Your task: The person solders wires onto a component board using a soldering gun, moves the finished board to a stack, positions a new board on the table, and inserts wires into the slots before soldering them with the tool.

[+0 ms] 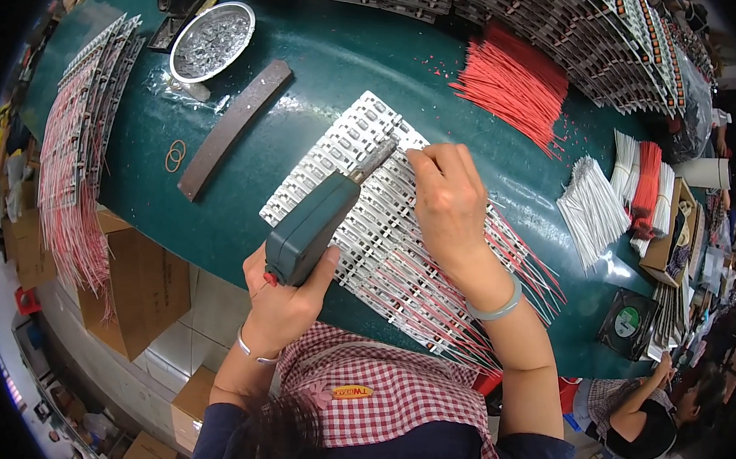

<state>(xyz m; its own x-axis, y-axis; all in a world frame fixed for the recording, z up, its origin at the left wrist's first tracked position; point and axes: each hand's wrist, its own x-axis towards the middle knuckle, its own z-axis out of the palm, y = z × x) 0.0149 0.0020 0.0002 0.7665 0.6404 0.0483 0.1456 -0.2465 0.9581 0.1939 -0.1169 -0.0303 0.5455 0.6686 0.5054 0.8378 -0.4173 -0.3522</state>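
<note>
A panel of white parts in rows (321,162) lies on the table in front of me, with red and white wires (419,288) trailing from its near right part. My left hand (281,309) is wrapped round a dark green hand-held power tool (313,226). The tool's metal nose points up and right, over the panel's upper part. My right hand (451,201) is closed in a pinch at the panel's right edge, close to the tool's tip. What its fingertips hold, if anything, is too small to make out.
On the green table (312,46) are a metal bowl (213,41), a brown curved bar (237,131), rubber bands (175,155), red wires (515,82) and white wires (593,211). Wired panels (86,116) stand at left; stacked panels (561,30) rise behind. A co-worker (641,419) sits at right.
</note>
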